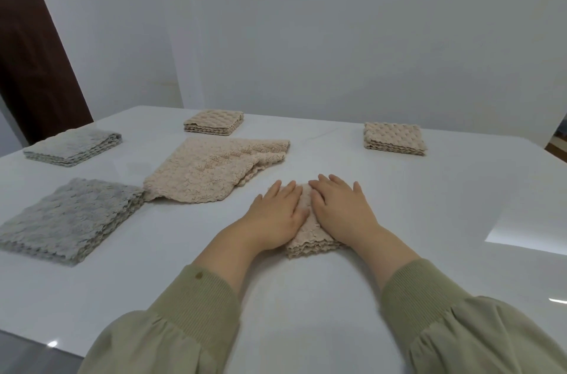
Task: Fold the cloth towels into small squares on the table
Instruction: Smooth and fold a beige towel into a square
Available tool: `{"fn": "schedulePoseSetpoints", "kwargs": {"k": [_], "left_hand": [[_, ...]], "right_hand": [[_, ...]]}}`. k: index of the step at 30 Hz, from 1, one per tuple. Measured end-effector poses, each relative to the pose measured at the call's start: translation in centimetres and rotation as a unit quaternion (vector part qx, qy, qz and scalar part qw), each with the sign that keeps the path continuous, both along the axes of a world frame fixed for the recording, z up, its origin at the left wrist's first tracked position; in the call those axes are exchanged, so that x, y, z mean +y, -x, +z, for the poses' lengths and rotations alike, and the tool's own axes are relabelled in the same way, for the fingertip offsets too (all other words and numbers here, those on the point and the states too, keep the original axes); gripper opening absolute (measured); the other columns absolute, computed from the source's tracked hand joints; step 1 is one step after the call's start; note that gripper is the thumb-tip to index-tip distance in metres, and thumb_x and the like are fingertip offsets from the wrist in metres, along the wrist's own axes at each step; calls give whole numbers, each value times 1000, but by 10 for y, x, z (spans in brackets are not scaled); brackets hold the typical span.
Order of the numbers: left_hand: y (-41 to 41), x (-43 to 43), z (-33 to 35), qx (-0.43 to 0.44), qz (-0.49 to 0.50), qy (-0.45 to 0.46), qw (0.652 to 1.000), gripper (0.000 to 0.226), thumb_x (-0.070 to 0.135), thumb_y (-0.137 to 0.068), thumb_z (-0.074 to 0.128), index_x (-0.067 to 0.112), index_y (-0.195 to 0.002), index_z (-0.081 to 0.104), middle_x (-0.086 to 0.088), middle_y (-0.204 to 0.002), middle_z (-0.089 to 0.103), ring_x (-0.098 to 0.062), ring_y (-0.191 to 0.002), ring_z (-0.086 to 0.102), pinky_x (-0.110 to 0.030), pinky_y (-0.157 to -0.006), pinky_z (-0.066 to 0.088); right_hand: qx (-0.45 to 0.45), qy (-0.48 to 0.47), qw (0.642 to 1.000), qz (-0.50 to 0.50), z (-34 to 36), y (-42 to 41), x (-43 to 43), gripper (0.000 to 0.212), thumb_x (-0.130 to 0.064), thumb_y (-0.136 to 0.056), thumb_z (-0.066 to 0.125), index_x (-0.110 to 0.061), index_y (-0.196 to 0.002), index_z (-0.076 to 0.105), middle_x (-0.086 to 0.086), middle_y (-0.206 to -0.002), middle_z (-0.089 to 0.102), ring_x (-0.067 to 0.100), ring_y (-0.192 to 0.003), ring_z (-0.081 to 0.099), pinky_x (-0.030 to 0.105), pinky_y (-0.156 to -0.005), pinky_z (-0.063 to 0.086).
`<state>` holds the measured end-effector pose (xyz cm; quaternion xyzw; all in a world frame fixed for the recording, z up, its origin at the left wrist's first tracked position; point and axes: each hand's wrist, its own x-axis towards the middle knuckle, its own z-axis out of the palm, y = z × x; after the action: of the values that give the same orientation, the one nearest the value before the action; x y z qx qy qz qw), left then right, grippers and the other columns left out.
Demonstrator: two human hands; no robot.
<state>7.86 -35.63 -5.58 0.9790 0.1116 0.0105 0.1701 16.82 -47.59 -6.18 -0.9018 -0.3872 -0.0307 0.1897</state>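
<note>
Currently, you are at the pressing stage of one fold cycle. Your left hand [277, 214] and right hand [340, 208] lie side by side, palms down, on the small beige towel [306, 240]. It sits on the white table [399, 220] directly in front of you. The fingers of both hands are straight and lightly spread. They grip nothing and only flatten the stack. The edge nearest you shows several plies, so this towel appears fully folded.

The next move, judged from the layout, is to lift both hands clear and take up the loose beige towel [211, 174], just beyond your left hand. One side of it is rumpled, so spread it flat before the first fold. The far beige square [214, 122] and the right beige square [394, 139] look finished. The near grey towel [70, 214] and the far grey towel [73, 146] are larger and probably need further halving.

Your hands cover most of the pressed towel, so you cannot check its far edge or its squareness. The table's right side is cut off.
</note>
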Motion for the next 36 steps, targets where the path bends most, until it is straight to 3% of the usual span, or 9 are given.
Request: {"fn": "schedulePoseSetpoints", "kwargs": {"k": [3, 5, 8, 12, 17, 24, 29, 33, 36], "left_hand": [[2, 3, -5, 55, -3, -41, 998, 59, 45, -101, 18, 22, -152, -1, 8, -159, -9, -13, -145, -13, -45, -118, 1], [3, 3, -6, 49, -8, -49, 998, 60, 46, -101, 18, 23, -152, -2, 8, -159, -10, -13, -145, -13, -45, -118, 1], [3, 4, -9, 26, -12, -38, 999, 60, 47, -100, 20, 23, -152, 0, 8, -159, -8, -13, -145, -13, -45, -117, 0], [3, 5, -9, 29, -15, -41, 999, 59, 47, -100, 19, 24, -152, -1, 8, -159, -9, -13, -145, -14, -45, -117, -1], [3, 5, -9, 32, -9, -34, 999, 59, 46, -100, 20, 24, -152, 0, 9, -159, -8, -12, -145, -13, -45, -118, 0], [-3, 18, -11, -115, 57, 69, 989, 54, 39, -100, 33, 18, -149, 24, -4, -154, 29, -20, -142, 21, -40, -116, 19], [-3, 18, -9, -117, 124, 120, 978, 56, 40, -94, 50, 22, -144, 33, -1, -147, 38, -21, -136, 33, -40, -110, 29], [-3, 11, -2, -209, 133, 259, 934, 55, 17, -85, 66, 30, -134, 43, 6, -101, 55, -7, -87, 54, -24, -78, 45], [-5, 5, 1, -269, 122, 339, 893, 58, -2, -80, 66, 34, -123, 52, -2, -103, 56, -17, -79, 58, -29, -72, 52]], "right_hand": [[43, 77, 996, -33, 0, -12, -3, 50, -32, -100, 18, -20, -148, 25, -3, -158, 16, 18, -146, 11, 53, -115, 6], [69, 80, 991, -77, -1, -21, -8, 50, -31, -100, 18, -14, -145, 28, 2, -156, 23, 21, -143, 18, 55, -114, 10], [56, 3, 991, -117, -5, -27, -15, 46, -28, -99, 21, -9, -138, 36, 7, -147, 37, 23, -137, 29, 52, -112, 16], [-36, -136, 988, -63, 3, -13, -17, 51, -29, -101, 28, -17, -149, 21, 4, -158, 17, 18, -146, 12, 44, -118, 5], [24, 50, 998, 17, -2, -6, -13, 49, -35, -100, 25, -23, -148, 27, -2, -157, 20, 15, -145, 11, 48, -117, 6], [-84, -100, 990, -62, 5, 2, -17, 44, -26, -99, 32, -13, -140, 40, 6, -152, 32, 21, -141, 24, 46, -117, 10], [87, -34, 984, -152, 2, -7, -22, 51, -31, -95, 35, -13, -143, 30, 11, -140, 46, 29, -134, 34, 51, -113, 15], [151, -91, 979, -101, 5, -11, -24, 57, -30, -93, 41, -18, -146, 23, 10, -139, 48, 29, -129, 41, 45, -113, 22], [219, -171, 958, -76, 6, -14, -27, 60, -34, -92, 48, -23, -146, 23, 8, -138, 48, 27, -124, 47, 42, -108, 33]]}}
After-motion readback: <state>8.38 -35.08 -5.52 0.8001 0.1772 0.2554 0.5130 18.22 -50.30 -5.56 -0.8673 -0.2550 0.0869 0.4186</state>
